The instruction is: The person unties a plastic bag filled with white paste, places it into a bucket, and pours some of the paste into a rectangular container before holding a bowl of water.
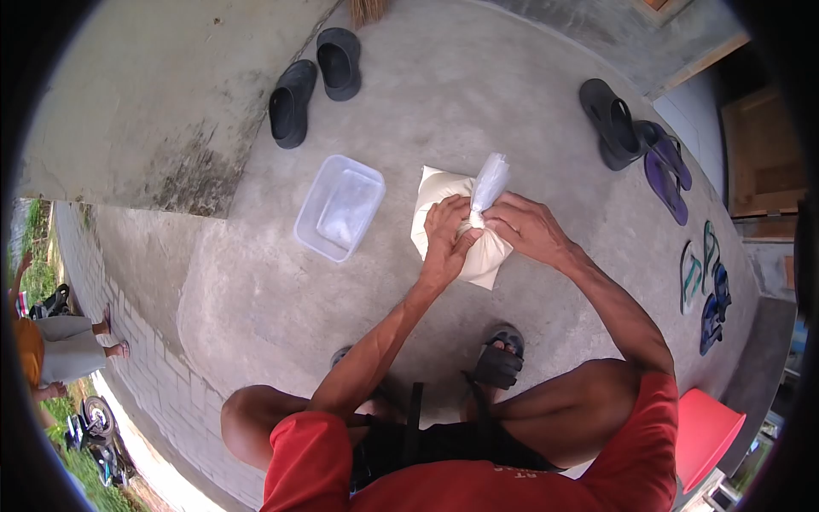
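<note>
A clear plastic bag (pixel 432 194) full of pale cream material, perhaps powder, rests on the concrete floor. Its gathered neck (pixel 490 181) sticks up as a twisted clear tail. My left hand (pixel 448 235) is closed on the base of that neck from the left, fingers over the bag's top. From the right, my right hand (pixel 527 229) pinches the same spot, its fingertips partly hidden behind the neck. Left of the bag stands a translucent rectangular plastic tub (pixel 341 207), open at the top, with nothing visible in it.
Black clogs (pixel 293 104) lie by the wall at upper left. More sandals, among them purple flip-flops (pixel 666 181), line the right side. A red plastic object (pixel 706 435) is at lower right. Another person (pixel 68 348) and a motorcycle (pixel 98 427) appear at far left.
</note>
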Action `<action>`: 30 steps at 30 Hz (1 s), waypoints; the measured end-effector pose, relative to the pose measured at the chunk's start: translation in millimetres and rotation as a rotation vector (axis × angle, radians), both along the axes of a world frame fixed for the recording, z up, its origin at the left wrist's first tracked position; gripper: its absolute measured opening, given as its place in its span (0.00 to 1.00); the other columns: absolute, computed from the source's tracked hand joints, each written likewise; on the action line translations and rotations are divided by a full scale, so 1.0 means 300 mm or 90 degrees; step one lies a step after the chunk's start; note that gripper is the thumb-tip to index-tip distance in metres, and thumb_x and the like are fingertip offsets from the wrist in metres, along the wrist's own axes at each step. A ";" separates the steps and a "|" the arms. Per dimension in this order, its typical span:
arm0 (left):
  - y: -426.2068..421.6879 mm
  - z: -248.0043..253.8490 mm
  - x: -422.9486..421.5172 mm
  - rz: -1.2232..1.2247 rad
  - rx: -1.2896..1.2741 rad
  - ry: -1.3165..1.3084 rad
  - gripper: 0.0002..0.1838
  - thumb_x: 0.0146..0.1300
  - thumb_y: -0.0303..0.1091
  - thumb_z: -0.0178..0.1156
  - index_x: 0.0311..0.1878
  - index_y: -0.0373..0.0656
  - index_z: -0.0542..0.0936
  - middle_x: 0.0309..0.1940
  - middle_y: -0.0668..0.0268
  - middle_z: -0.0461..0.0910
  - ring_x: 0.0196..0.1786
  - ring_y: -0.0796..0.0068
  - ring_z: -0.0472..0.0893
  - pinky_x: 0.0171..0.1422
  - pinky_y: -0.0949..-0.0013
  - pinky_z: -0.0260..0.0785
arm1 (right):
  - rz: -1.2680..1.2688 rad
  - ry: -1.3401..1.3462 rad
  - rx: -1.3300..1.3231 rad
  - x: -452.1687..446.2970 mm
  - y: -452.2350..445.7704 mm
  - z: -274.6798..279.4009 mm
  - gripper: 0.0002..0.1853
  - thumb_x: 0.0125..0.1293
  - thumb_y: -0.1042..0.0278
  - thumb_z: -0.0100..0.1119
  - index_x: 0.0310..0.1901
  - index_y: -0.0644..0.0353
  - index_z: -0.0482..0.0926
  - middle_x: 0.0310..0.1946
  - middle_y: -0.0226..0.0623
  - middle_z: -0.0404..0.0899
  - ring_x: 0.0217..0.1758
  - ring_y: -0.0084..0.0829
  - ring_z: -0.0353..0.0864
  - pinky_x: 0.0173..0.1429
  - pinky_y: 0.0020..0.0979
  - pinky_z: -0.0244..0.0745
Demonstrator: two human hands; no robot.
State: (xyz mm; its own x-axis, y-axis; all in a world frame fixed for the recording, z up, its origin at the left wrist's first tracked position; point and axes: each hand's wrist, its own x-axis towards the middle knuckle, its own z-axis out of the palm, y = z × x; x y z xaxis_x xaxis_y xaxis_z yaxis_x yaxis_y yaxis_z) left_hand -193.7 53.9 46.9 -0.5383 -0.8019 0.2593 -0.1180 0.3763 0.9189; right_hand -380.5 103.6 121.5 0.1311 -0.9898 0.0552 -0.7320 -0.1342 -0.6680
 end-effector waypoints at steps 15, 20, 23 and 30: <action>-0.060 -0.019 0.021 -0.129 0.204 -0.029 0.20 0.67 0.43 0.64 0.57 0.44 0.79 0.45 0.69 0.79 0.57 0.73 0.73 0.81 0.51 0.23 | 0.228 0.432 0.100 -0.047 -0.137 0.058 0.11 0.64 0.66 0.61 0.46 0.56 0.74 0.39 0.36 0.80 0.46 0.37 0.81 0.55 0.44 0.71; -0.046 0.007 -0.004 -0.081 0.096 -0.087 0.19 0.65 0.44 0.65 0.55 0.46 0.81 0.36 0.69 0.79 0.49 0.73 0.75 0.81 0.50 0.30 | 0.073 0.092 0.402 -0.038 -0.171 0.151 0.16 0.69 0.57 0.62 0.38 0.63 0.71 0.26 0.39 0.75 0.31 0.34 0.74 0.38 0.37 0.68; -0.029 0.019 -0.021 -0.058 0.031 -0.084 0.15 0.66 0.38 0.64 0.55 0.49 0.82 0.30 0.71 0.75 0.44 0.72 0.74 0.81 0.48 0.34 | 0.117 0.042 0.455 -0.066 -0.191 0.135 0.19 0.72 0.53 0.57 0.34 0.63 0.71 0.24 0.35 0.73 0.31 0.30 0.71 0.37 0.34 0.66; -0.023 0.015 -0.052 -0.023 0.002 -0.055 0.13 0.66 0.36 0.61 0.52 0.47 0.82 0.28 0.69 0.75 0.42 0.69 0.73 0.79 0.48 0.40 | -0.040 -0.235 0.755 -0.093 -0.185 0.071 0.25 0.75 0.45 0.52 0.35 0.63 0.77 0.23 0.30 0.70 0.30 0.28 0.70 0.37 0.34 0.68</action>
